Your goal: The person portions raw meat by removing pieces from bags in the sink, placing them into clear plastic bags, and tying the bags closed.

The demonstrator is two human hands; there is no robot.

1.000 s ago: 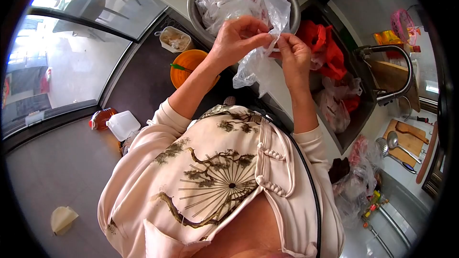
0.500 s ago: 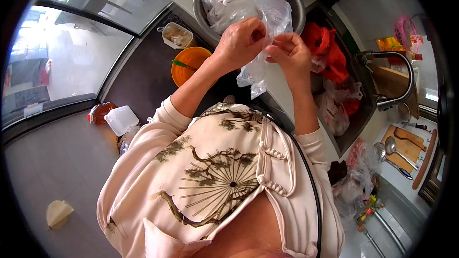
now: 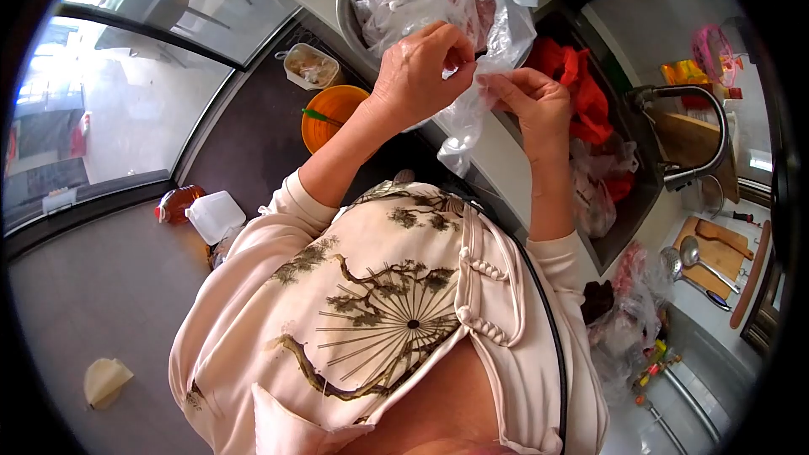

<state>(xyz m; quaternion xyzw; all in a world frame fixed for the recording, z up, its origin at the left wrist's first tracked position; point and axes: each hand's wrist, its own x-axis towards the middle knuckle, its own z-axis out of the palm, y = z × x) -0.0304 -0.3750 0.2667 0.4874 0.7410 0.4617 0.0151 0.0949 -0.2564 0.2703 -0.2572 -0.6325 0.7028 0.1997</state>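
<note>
My right hand pinches a clear plastic bag between thumb and fingers. Close beside it, my left hand has its fingers curled at the same bag, with a bit of film showing at the fingertips. One end of the bag stands up over the bowl's right side, and the other hangs crumpled below the hands. Behind them is a large metal bowl full of thin plastic bags, with something pinkish showing through. What the held bag contains, if anything, I cannot make out.
An orange bowl with a green handle and a white food container stand left. On the right, red bags lie in the sink under a curved faucet. Ladles rest beyond. A bottle is on the floor.
My right hand has moved right and slightly down, drawing the bag rightward off the bowl's middle. The left hand has shifted a little upward. More of the bowl's bags show now.
</note>
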